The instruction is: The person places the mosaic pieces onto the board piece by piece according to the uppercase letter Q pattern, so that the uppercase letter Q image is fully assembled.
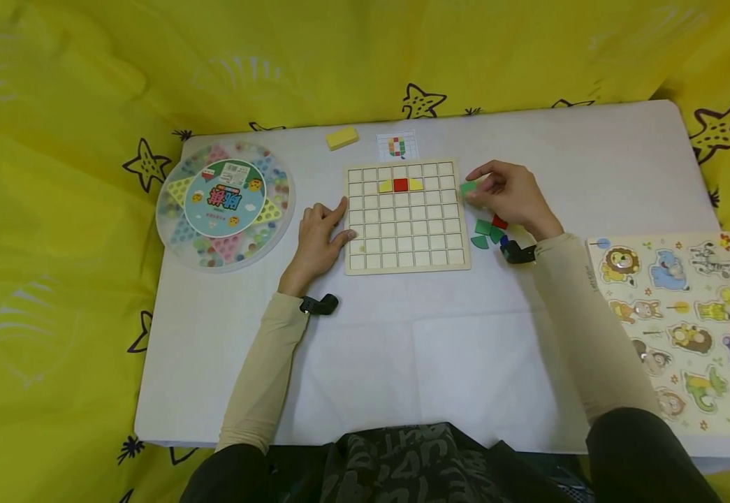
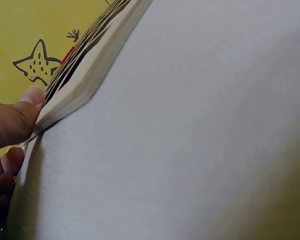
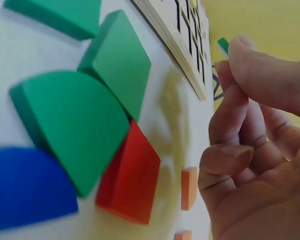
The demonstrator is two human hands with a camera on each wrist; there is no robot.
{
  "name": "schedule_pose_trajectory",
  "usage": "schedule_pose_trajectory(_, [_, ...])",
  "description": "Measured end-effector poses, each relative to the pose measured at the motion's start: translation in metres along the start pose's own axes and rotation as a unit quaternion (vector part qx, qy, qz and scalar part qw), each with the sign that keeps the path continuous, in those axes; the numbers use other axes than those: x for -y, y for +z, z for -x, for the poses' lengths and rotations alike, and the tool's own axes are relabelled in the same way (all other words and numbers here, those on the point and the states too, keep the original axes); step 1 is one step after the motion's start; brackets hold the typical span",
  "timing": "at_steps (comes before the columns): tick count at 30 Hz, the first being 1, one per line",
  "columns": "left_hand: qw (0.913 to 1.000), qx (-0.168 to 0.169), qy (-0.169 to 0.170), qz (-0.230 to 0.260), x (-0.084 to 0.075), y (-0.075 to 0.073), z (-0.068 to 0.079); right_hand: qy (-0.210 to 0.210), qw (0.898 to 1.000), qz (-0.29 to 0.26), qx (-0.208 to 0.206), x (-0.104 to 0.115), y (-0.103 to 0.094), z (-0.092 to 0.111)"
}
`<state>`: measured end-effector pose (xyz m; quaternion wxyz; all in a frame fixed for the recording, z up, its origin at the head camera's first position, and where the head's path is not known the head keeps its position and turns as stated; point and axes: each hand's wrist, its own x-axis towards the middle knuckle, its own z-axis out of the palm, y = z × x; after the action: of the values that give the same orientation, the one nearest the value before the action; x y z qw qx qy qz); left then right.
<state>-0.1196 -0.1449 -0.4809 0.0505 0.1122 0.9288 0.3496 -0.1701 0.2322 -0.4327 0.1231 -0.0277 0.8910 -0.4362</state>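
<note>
My left hand (image 1: pixel 318 241) rests at the left edge of a wooden grid board (image 1: pixel 396 244). Its thumb (image 2: pixel 32 102) lies over the edge, with the index finger extended against the side. On the board, a red square (image 1: pixel 400 184) sits between two yellow pieces (image 1: pixel 386 186) in an upper row. Just off the board's right edge, my right hand (image 1: pixel 508 194) pinches a green block (image 1: pixel 468 187) between thumb and finger; only its tip shows in the right wrist view. Below that hand lie loose green blocks (image 3: pixel 72 117), a red block (image 3: pixel 132 175) and a blue block (image 3: pixel 30 190).
A pattern card (image 1: pixel 397 146) and a yellow block (image 1: pixel 342 138) lie behind the board. To the left is a round Chinese checkers set (image 1: pixel 225 204); an animal puzzle board (image 1: pixel 679 335) lies at the right. Orange blocks (image 3: pixel 188 188) show beneath the right hand.
</note>
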Motion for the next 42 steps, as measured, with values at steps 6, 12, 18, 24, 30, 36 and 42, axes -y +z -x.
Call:
schedule_pose_trajectory(6, [1.0000,-0.001,0.004,-0.003,0.000,0.000,-0.001,-0.018,1.000,-0.002,-0.015,-0.001,0.009,-0.006])
schedule_pose_trajectory(12, [1.0000,0.000,0.003,-0.005,0.000,0.001,-0.002,-0.020,1.000,-0.009,-0.014,0.004,0.018,-0.010])
schedule_pose_trajectory(18, [1.0000,0.000,0.001,-0.006,0.001,0.001,-0.001,-0.047,0.998,-0.024,-0.019,0.007,0.029,-0.016])
schedule_pose_trajectory(24, [1.0000,0.001,0.000,-0.007,0.000,0.000,0.000,-0.060,0.998,-0.030,-0.006,0.014,0.040,-0.021])
schedule_pose_trajectory(30, [1.0000,0.003,0.000,-0.004,0.001,0.000,0.000,-0.059,0.998,-0.022,0.002,0.021,0.048,-0.024])
schedule_pose_trajectory(36, [1.0000,0.004,-0.001,-0.002,0.001,0.000,-0.001,-0.061,0.998,-0.015,0.003,0.026,0.054,-0.025])
schedule_pose_trajectory(42, [1.0000,0.005,-0.004,-0.002,0.001,0.000,-0.001,-0.040,0.999,0.001,0.015,0.027,0.058,-0.028])
